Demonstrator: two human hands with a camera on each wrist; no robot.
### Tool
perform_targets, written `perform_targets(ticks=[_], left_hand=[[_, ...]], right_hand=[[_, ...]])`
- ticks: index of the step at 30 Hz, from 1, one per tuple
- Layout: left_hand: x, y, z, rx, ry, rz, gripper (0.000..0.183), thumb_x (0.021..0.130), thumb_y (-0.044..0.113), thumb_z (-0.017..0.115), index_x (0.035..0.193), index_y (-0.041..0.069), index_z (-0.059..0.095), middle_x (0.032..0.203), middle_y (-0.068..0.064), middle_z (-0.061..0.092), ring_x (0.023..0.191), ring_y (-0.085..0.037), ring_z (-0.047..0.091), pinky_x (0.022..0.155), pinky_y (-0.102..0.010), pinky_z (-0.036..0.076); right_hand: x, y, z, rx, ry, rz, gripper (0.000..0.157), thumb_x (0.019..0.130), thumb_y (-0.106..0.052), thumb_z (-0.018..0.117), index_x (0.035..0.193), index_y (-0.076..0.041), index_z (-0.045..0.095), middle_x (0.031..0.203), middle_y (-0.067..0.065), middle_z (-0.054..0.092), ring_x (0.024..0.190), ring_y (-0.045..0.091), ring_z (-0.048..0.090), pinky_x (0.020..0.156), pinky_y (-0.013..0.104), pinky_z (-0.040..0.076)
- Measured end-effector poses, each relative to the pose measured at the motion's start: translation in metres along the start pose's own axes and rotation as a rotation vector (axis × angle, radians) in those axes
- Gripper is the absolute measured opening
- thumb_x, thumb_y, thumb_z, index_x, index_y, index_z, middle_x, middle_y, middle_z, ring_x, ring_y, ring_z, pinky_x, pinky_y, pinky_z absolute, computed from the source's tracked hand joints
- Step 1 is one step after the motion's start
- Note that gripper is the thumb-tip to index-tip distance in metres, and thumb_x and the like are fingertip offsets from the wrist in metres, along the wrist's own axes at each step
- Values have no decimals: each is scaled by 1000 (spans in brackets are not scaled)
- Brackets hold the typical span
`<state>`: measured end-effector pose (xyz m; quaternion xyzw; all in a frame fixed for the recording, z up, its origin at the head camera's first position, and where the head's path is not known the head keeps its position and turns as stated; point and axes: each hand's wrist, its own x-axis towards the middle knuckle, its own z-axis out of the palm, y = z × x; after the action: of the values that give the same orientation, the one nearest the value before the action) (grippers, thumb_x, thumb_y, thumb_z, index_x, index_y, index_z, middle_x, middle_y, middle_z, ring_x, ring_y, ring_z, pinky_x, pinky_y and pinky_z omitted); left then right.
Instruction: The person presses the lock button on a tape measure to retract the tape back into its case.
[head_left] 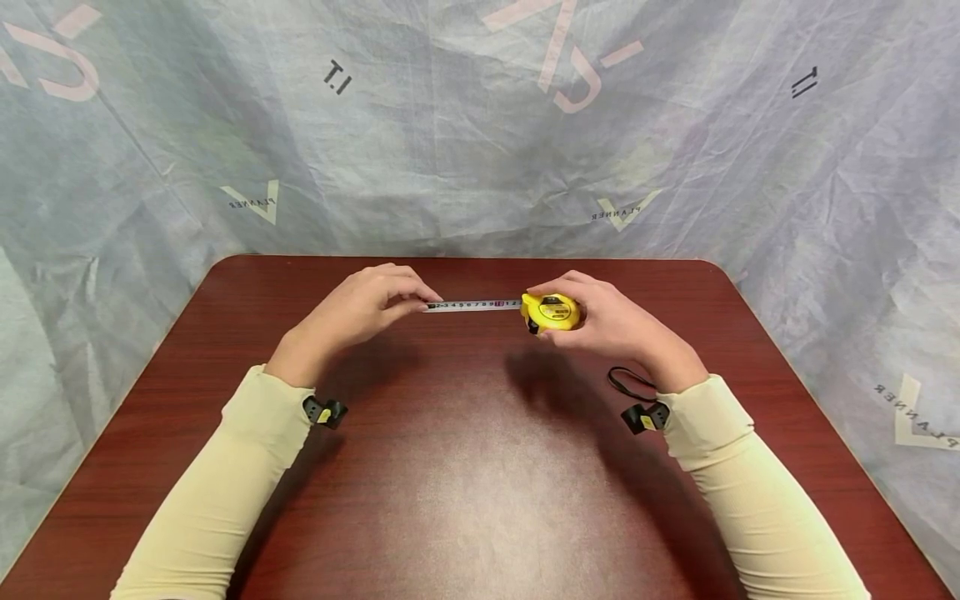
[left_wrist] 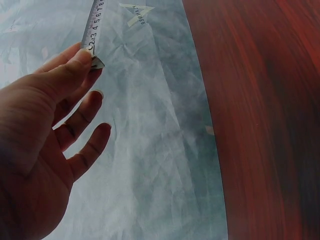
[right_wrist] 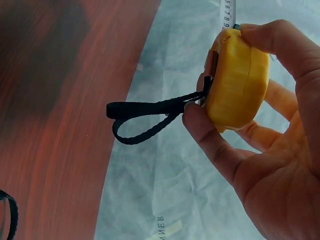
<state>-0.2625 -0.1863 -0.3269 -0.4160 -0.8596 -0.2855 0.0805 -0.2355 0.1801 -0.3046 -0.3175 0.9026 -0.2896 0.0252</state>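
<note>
A yellow tape measure is held above the table in my right hand, thumb and fingers spread around its case. From its left side a white numbered blade runs out to my left hand. There the thumb and a finger pinch the blade's end, right by the metal hook; the other left fingers are spread loosely in the left wrist view. A black wrist strap dangles from the case in the right wrist view. Figures up to just past the red 10 show on the blade.
The dark red wooden table has rounded far corners. Grey printed sheeting hangs behind it and at both sides. Small black devices sit on both wrists over pale sleeves. A thin black loop shows by the right wrist.
</note>
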Motion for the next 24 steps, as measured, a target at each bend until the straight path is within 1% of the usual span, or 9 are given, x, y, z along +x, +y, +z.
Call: perform_targets(ticks=[9,12,19,24], left_hand=[[5,2,3,25,-2,-4,20,98,13,74,116,22,78,108,12,70,96,-8,60,82,-34,47],[7,3,3,28,8,-5,20,98,14,74,115,22,79,108,13,69,96,-7,60,82,-34,48],[10,6,5,40,29,-19,20,98,17,75,114,28,78,108,18,68,96,-6,60,81,-33,47],[11,8,6,38,29,-22,21,97,18,76,114,28,79,108,19,68,96,-6,58,79,-33,46]], right_hand=[[4,-3,3,15,-17,5,58,85,-21,84,140,-21,64,125,3,59,101,18,58,79,37,52],[5,-6,4,10,-7,-3,58,85,-23,84,139,-22,64,125,2,59,101,18,58,79,36,52],[7,-8,8,7,23,-19,57,83,-26,87,137,-25,66,122,-4,60,100,14,58,79,34,52],[8,-10,11,29,21,-22,57,83,-26,87,137,-25,66,122,-4,60,99,13,58,78,33,53]])
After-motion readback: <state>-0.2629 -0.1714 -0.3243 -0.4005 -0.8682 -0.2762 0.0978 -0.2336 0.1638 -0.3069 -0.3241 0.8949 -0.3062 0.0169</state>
